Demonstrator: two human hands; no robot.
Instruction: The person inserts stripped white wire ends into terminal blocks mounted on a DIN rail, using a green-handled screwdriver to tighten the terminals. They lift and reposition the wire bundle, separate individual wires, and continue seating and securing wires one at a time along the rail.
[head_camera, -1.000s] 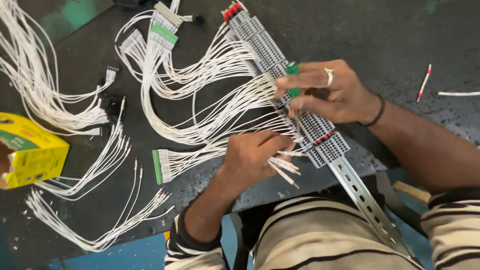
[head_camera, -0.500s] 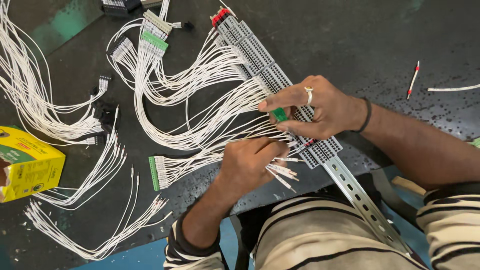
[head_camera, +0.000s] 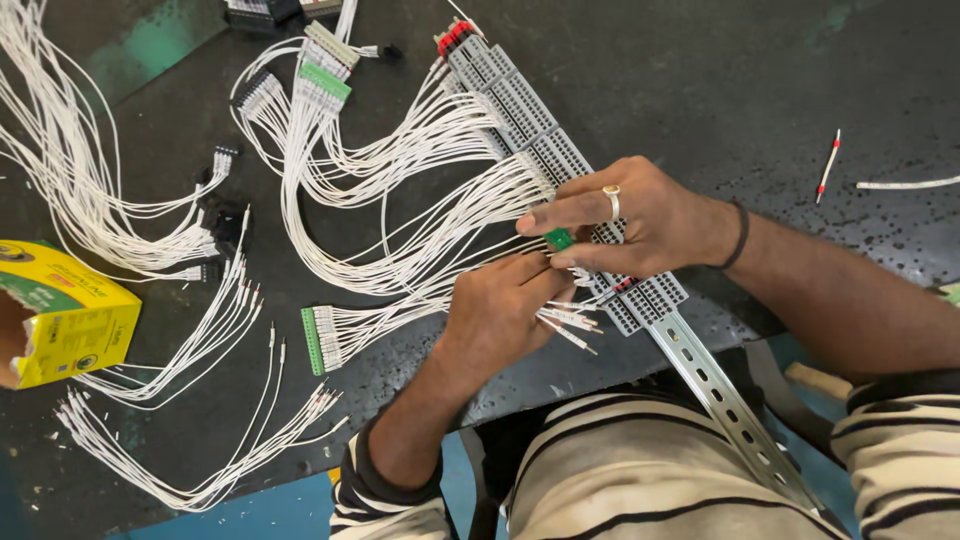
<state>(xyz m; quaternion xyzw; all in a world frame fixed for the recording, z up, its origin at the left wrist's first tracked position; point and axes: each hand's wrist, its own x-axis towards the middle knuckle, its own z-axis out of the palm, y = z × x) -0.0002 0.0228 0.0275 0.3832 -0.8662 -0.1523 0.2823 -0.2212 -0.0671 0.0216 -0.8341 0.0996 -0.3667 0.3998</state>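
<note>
Over the terminal strip (head_camera: 560, 160) I see my right hand (head_camera: 640, 220) pinching a green tool (head_camera: 560, 239), left fingers (head_camera: 530, 275) pinching a wire (head_camera: 570, 322); seating it needs careful aim.

White wire looms (head_camera: 400, 190) crowd the bench left of the terminal strip (head_camera: 530, 130). Bare dark tabletop (head_camera: 700, 90) lies open to its right.

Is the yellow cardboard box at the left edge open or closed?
Open. The yellow box lies on its side, and its left end shows a dark opening with a flap folded outward.
</note>
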